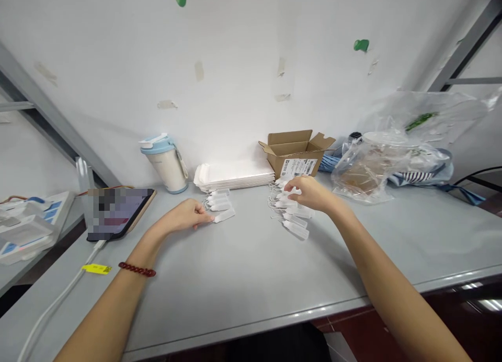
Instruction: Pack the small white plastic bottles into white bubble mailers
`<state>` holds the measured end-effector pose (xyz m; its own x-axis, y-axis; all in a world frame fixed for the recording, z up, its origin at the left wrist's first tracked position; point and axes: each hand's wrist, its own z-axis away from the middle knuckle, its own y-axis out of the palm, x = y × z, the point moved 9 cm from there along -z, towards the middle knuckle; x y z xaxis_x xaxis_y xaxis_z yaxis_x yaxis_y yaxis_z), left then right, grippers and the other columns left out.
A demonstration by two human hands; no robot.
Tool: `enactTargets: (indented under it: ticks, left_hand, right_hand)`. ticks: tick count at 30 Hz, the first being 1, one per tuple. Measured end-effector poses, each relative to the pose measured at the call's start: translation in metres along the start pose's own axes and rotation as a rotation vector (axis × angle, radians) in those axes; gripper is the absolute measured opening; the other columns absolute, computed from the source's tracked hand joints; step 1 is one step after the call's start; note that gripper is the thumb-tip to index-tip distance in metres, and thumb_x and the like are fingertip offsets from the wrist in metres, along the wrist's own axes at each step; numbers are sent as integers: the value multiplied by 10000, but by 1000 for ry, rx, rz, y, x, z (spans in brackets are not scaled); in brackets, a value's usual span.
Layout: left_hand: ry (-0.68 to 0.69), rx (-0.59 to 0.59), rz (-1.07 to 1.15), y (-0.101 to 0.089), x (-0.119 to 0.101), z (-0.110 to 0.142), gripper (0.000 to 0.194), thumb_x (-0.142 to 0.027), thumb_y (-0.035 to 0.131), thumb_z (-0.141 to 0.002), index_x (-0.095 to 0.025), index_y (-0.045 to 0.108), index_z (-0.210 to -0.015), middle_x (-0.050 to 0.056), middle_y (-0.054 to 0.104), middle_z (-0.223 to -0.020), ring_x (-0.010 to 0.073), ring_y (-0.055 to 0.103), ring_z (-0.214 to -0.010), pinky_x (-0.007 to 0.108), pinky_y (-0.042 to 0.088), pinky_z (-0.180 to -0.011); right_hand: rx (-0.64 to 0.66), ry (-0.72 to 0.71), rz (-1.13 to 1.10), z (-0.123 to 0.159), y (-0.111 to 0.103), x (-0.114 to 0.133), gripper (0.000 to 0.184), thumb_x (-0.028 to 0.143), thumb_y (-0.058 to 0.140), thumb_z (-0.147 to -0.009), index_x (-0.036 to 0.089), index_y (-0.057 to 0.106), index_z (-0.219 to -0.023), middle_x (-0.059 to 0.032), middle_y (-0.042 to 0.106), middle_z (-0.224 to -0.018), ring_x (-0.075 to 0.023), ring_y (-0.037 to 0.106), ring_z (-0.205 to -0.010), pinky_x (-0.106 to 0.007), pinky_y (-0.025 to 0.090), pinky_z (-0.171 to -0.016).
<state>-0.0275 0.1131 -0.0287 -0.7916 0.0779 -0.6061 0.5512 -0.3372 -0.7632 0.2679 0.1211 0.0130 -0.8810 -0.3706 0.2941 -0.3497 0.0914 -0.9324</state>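
My left hand pinches the white tip of a small translucent plastic bottle, which lies on the grey table. Just behind it, several like bottles lie side by side in a short column, with thin white strings at their tips. My right hand is over a second, larger group of these bottles. Its thumb and forefinger are bent toward each other among the white tips; what is between them is hard to make out.
Behind the bottles lie a stack of white flat trays or sheets and an open cardboard box. A blue-lidded cup and a phone with a white cable are at left. Clear plastic bags sit at right.
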Motion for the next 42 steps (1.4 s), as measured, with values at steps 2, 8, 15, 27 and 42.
enactTargets:
  ticks: [2, 8, 15, 27, 42]
  left_hand:
    - [-19, -44, 2, -1, -3, 2, 404, -511, 673, -619, -171, 488, -501, -30, 438, -472, 111, 391, -483, 238, 252, -487]
    - [111, -168, 42, 4, -28, 6, 326, -477, 660, -638, -188, 561, -752, -52, 477, -549, 129, 439, -525, 229, 288, -507]
    - [170, -204, -110, 12, -28, 1, 295, -448, 609, -690, -181, 623, -813, -35, 493, -572, 149, 468, -542, 249, 306, -540]
    - [194, -302, -89, 1, -45, 11, 312, -468, 528, -766, -169, 612, -750, -13, 515, -577, 152, 479, -574, 259, 328, -555]
    - [226, -31, 451, 49, -62, 8, 347, -473, 550, -777, -133, 619, -766, -5, 532, -602, 84, 460, -481, 236, 396, -475]
  right_hand:
    - [19, -2, 2, 0, 3, -2, 202, 141, 582, -741, 183, 685, -909, -55, 691, -970, -220, 565, -972, -272, 411, -756]
    - [0, 22, -40, 0, 1, -12, 248, 84, 598, -690, 190, 692, -893, -49, 694, -942, -213, 586, -907, -274, 423, -717]
    - [-7, 31, -56, 1, 3, -15, 321, 7, 585, -632, 198, 692, -868, -30, 692, -908, -197, 590, -877, -256, 421, -694]
    - [-98, 0, -412, 0, -6, 17, 196, 230, 570, -768, 165, 655, -933, -46, 686, -920, -161, 604, -800, -285, 451, -703]
    - [-125, 109, -902, 8, 17, 56, 293, 423, 640, -737, 154, 612, -847, -23, 651, -627, -152, 618, -612, -286, 473, -624]
